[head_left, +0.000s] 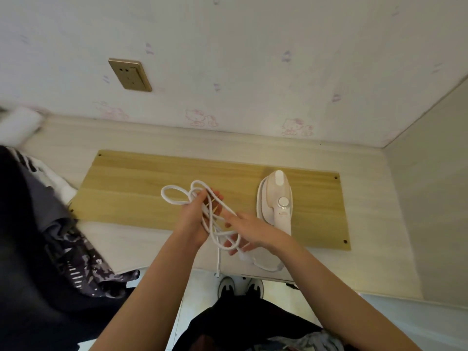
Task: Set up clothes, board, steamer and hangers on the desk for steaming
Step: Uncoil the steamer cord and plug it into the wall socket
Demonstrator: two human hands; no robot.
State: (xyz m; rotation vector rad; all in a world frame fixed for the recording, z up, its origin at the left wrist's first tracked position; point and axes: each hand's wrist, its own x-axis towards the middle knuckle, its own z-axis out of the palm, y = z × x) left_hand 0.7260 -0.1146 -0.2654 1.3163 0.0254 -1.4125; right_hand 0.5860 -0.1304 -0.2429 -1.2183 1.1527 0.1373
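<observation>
Matt wood-grain board point(152, 188), glossy plastic steamer point(277, 201) (smooth white cord point(174, 196)), soft cloth clothes point(76, 262).

Looked like somebody's bedroom at home, honestly. The wallpaper point(253, 72) had little pink cartoon cats on it, there was a gold wall socket point(130, 75), and a pale desk point(367, 262) sat tucked into the corner.

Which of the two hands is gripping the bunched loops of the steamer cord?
The left hand: its fingers curl round the white cord loops. The right hand only has slack draped over it.
</observation>
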